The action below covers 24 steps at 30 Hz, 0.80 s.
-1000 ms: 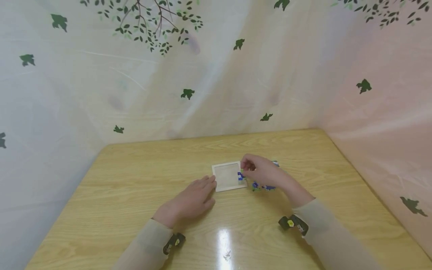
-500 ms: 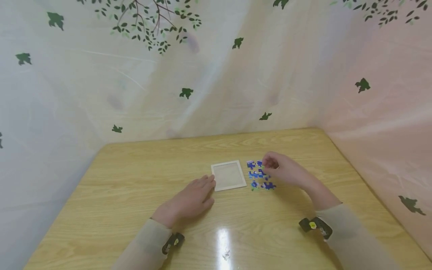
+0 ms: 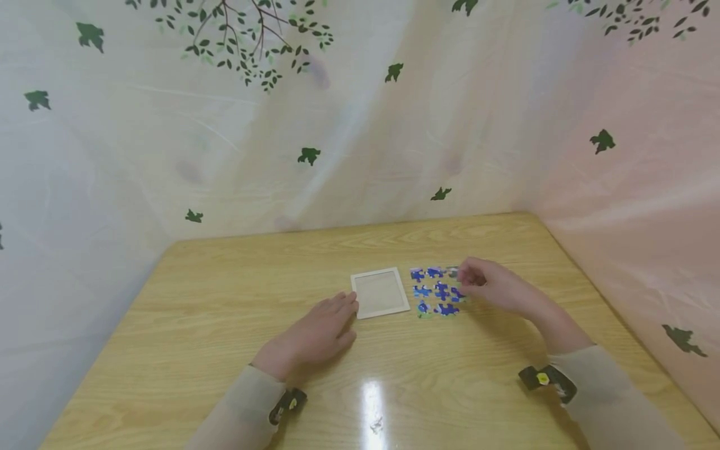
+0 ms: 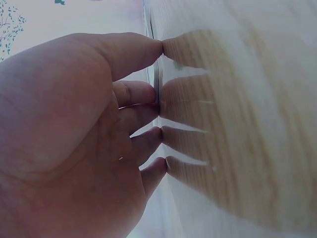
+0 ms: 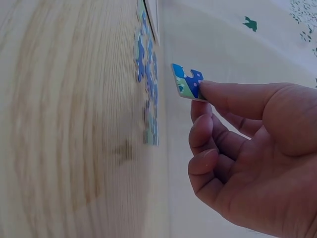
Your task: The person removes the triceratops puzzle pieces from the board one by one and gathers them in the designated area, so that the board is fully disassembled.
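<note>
The left hand (image 3: 312, 337) lies flat on the wooden table (image 3: 225, 325), fingers straight and relaxed, their tips just beside the near left corner of the white puzzle frame (image 3: 380, 292). At three o'clock from the frame lie loose blue jigsaw pieces (image 3: 434, 291) in rough rows. At their far right edge the right hand (image 3: 492, 287) pinches one blue-and-green puzzle piece (image 5: 187, 81) between thumb and forefinger, lifted just off the tabletop. Beyond, at twelve o'clock, hangs a pale curtain printed with green leaves (image 3: 308, 155).
</note>
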### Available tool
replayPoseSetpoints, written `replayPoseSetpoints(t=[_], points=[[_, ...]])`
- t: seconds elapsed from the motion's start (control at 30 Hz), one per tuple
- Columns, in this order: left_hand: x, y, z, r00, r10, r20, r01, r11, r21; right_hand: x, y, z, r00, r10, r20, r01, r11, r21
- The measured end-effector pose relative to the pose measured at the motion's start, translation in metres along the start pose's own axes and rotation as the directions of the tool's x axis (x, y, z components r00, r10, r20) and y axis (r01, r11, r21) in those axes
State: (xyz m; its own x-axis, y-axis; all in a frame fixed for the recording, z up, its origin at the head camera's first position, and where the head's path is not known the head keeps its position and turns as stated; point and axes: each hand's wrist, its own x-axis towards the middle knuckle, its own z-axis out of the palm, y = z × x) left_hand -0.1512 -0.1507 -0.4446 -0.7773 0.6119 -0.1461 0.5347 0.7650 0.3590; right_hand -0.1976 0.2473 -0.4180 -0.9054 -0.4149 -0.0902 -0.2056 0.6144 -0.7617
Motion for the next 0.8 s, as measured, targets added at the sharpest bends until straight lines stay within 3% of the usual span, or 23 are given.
replayPoseSetpoints(t=[0.3, 0.8], points=[[-0.001, 0.000, 0.000, 1.000, 0.003, -0.003, -0.003, 1.000, 0.000, -0.007, 0.014, -0.004, 0.998, -0.012, 0.055, 0.011, 1.000, 0.019], [0.000, -0.001, 0.002, 1.000, 0.004, -0.006, -0.004, 1.000, -0.005, -0.007, 0.029, 0.000, 0.998, 0.027, 0.059, -0.025, 0.999, -0.036]])
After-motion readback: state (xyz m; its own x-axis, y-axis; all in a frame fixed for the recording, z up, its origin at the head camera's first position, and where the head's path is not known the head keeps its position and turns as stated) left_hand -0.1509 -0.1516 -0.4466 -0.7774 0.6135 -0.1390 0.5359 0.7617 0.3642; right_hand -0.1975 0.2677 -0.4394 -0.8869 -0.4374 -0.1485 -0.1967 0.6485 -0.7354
